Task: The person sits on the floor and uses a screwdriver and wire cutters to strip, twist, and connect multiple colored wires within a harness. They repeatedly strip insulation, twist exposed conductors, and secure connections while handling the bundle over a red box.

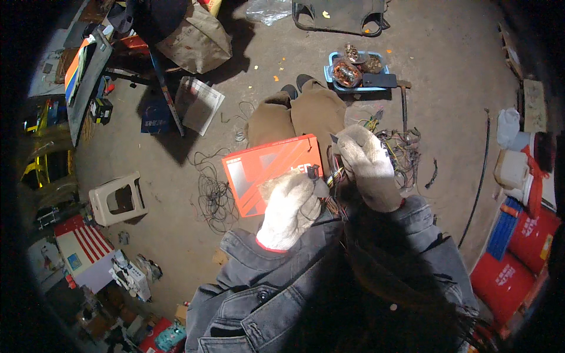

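Note:
Both of my hands wear whitish work gloves. My left hand (pixel 289 206) is closed, and a small black plug connector (pixel 313 171) sticks up at its fingertips. Just to the right, my right hand (pixel 366 156) is closed too; a small dark pointed tip shows at its fingers, but the rest is hidden in the grip. Thin coloured wires (pixel 335 176) run between the hands and down toward my jacket, partly in shadow. Under my left hand an orange-red box (pixel 250 176) with grey patches lies tilted across my lap. A tangle of wiring (pixel 406 154) lies on the floor beside my right hand.
Ahead stands a blue basket (pixel 327 73) with filled clear containers and a dark flat object, beside a hammer (pixel 404 103). Black wire (pixel 213 197) lies coiled at left, near a beige plastic stool (pixel 94 203). Red containers (pixel 500 285) stand at right.

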Motion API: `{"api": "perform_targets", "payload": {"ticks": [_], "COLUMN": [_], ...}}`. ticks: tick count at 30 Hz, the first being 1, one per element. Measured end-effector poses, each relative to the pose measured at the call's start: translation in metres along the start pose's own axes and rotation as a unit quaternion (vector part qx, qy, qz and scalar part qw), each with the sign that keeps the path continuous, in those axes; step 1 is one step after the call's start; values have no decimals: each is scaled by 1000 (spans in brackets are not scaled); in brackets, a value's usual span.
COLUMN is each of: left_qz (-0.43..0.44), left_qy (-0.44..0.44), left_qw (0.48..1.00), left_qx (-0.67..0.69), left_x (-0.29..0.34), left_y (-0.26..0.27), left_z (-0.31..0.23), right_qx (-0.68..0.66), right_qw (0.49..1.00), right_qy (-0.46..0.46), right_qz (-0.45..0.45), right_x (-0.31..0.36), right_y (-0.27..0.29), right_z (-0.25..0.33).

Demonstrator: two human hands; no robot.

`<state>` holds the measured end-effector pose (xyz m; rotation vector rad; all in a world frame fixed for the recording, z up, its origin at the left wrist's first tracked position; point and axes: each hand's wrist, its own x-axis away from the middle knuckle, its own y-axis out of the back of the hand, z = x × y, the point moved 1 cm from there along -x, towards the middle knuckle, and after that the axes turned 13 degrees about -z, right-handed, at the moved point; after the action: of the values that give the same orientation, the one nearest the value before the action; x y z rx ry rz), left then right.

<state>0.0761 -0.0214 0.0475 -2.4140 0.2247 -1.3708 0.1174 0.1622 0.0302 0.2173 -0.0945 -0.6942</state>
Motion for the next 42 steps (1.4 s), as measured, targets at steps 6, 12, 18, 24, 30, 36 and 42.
{"api": "perform_targets", "payload": {"ticks": [6, 12, 18, 24, 30, 36, 42], "left_qz": [21, 4, 4, 10, 16, -78, -38], "left_qy": [-228, -356, -343, -320, -338, -418, -390], "left_qw": [931, 845, 869, 896, 890, 782, 795], "left_qx": [-283, -399, -357, -308, -306, -455, -464], "left_x": [-5, -5, -4, -5, 2, 5, 7], "left_y": [13, 21, 24, 29, 13, -3, -4], "left_z": [-11, -7, -7, 2, -11, -22, -25], "right_qx": [-144, -145, -170, -177, -210, -92, -84], "right_qw": [980, 979, 973, 967, 960, 985, 984], "right_qy": [-130, -93, -88, -107, -133, -40, -86], "right_qz": [40, 104, 131, 149, 133, 138, 130], "right_x": [5, 13, 15, 15, 18, 18, 22], "right_y": [-1, 5, 5, 8, 4, -2, -12], "right_z": [16, 42, 48, 50, 49, 41, 12]}}
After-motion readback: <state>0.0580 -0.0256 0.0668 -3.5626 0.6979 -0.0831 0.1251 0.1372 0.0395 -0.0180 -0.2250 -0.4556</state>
